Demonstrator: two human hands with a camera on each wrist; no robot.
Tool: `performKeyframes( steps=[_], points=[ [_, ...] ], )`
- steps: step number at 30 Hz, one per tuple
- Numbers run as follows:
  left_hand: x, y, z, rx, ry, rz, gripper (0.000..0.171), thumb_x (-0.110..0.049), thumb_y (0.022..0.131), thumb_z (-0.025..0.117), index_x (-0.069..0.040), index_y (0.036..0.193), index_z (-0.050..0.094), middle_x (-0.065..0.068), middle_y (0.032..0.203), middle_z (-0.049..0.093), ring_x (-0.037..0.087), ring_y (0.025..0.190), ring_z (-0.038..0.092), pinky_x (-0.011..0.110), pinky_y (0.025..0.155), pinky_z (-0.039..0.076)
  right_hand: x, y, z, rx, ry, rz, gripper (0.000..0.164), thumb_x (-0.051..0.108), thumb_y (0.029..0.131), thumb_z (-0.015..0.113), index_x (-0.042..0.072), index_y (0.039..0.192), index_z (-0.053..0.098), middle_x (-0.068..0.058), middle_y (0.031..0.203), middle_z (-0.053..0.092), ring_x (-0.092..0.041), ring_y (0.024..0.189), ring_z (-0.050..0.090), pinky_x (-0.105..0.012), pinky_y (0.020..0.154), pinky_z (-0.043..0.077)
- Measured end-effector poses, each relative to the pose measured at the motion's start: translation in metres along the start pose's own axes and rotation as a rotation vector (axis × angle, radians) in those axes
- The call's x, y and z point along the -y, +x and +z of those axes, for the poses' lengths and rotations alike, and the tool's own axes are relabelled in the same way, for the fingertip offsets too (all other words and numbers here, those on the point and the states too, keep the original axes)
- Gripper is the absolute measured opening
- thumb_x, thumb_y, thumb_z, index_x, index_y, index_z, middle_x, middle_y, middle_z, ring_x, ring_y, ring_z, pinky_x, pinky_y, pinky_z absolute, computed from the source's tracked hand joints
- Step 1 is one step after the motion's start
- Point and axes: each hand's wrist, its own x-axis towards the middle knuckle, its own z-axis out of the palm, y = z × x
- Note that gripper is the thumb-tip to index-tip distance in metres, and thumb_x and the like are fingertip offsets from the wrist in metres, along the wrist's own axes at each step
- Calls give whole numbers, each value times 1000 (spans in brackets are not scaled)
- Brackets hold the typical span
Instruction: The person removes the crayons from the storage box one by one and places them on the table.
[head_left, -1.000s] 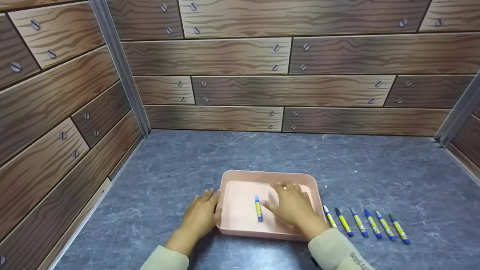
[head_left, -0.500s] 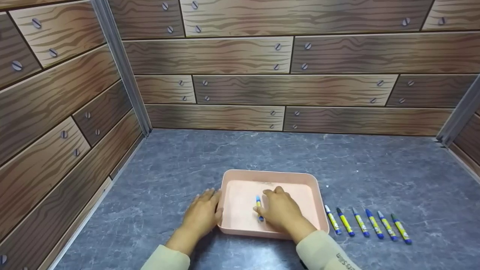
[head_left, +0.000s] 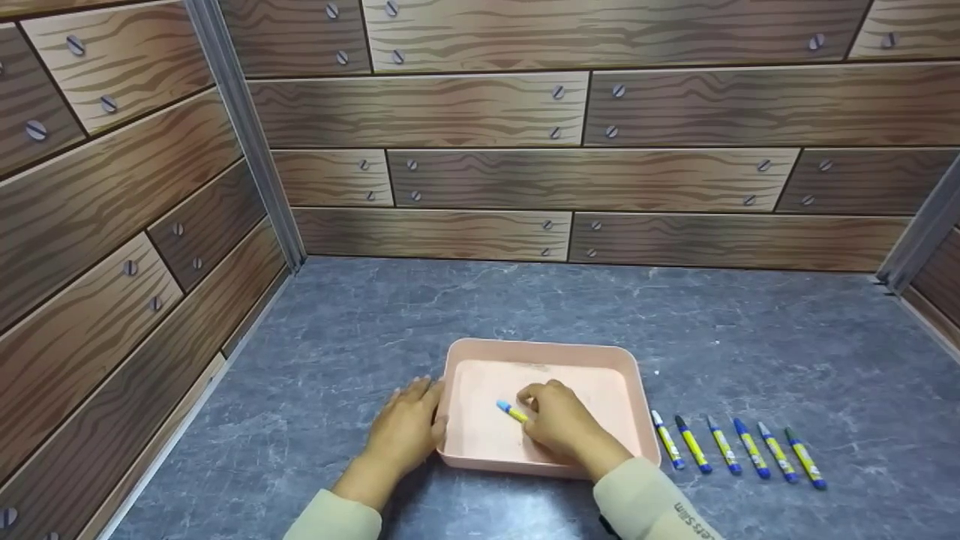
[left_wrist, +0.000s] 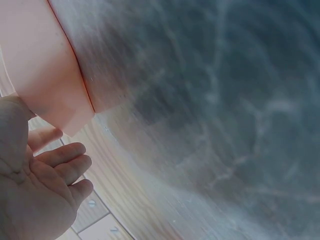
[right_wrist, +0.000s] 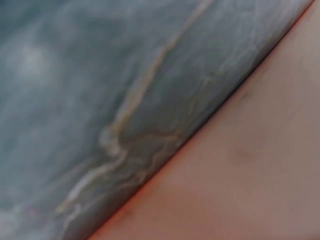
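A light-blue crayon point(head_left: 513, 411) with a yellow wrapper sticks out to the left from my right hand point(head_left: 562, 420), which pinches its lower end inside the pink tray point(head_left: 525, 466). The curled fingers hide that end. My left hand point(head_left: 405, 427) rests at the tray's left wall. In the left wrist view its fingers point(left_wrist: 70, 162) are relaxed and lightly bent, close to the tray's corner point(left_wrist: 55, 75). The right wrist view catches only the tray's outer wall point(right_wrist: 250, 175) and the tabletop, with the right hand out of frame.
Several crayons with yellow wrappers, such as a black one point(head_left: 693, 444) and a green one point(head_left: 806, 459), lie in a slanted row right of the tray. The dark marbled tabletop point(head_left: 360, 315) is bounded by wood-patterned walls point(head_left: 480, 180) at the back and sides.
My right hand has moved left across the tray and taken hold of the light-blue crayon. The crayon has turned, its tip swinging left. The left hand stays in place.
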Motion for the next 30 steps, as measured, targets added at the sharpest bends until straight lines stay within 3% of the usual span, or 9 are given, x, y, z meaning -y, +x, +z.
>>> performKeyframes(
  steps=[9,18,26,30],
  points=[
    [1,1,3,-24,20,26,47,-17,87,64,3,128,56,26,129,53,40,122,48,55,104,35,-2,-1,-1,24,69,0,28,-5,70,65,7,94,71,-2,79,57,-18,75,54,-37,71,49],
    [1,1,4,-34,17,31,47,-16,86,64,4,127,56,27,128,54,41,121,49,56,103,35,-5,0,-9,2,172,44,33,-5,70,63,8,100,71,-1,80,60,-17,78,57,-35,71,51],
    [1,1,4,-38,18,37,46,-16,86,65,4,127,57,28,128,54,41,121,49,57,103,35,-11,0,-39,-90,220,74,33,-5,73,63,9,102,72,-3,83,64,-19,79,62,-34,71,54],
    [1,1,3,-38,12,33,46,-16,86,65,4,126,57,28,128,54,41,122,49,57,102,35,-20,-1,-59,-129,261,80,32,-6,74,64,3,104,71,-6,83,65,-22,79,64,-32,67,55]
  ],
)
